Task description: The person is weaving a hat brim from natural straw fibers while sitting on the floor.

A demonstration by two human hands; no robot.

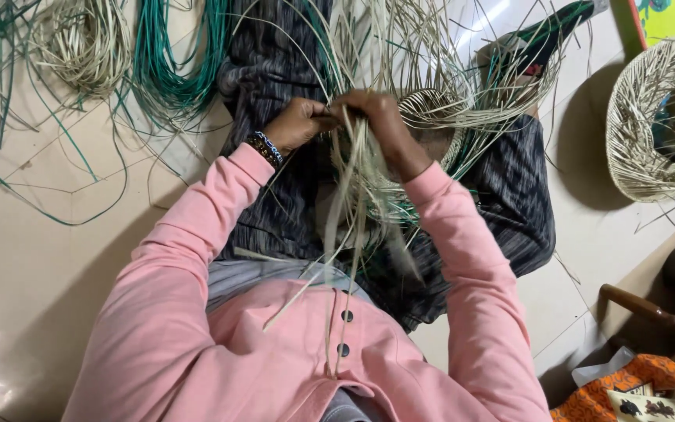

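Sitting on a pale tiled floor (33,258), the person in pink sleeves works over a lap covered in dark striped cloth (275,195). Both hands meet at a half-woven basket (431,109) of pale cane strips resting on the lap: the left hand (298,123), with a beaded bracelet at the wrist, is closed on a strand, and the right hand (380,117) is clamped around a bunch of loose strips beside it. Coils of pale cane (80,43) and green cane (169,66) lie on the tiles at upper left. A finished-looking woven basket (658,117) sits at right, near a dark wooden furniture leg (650,311) and orange patterned fabric (626,391).
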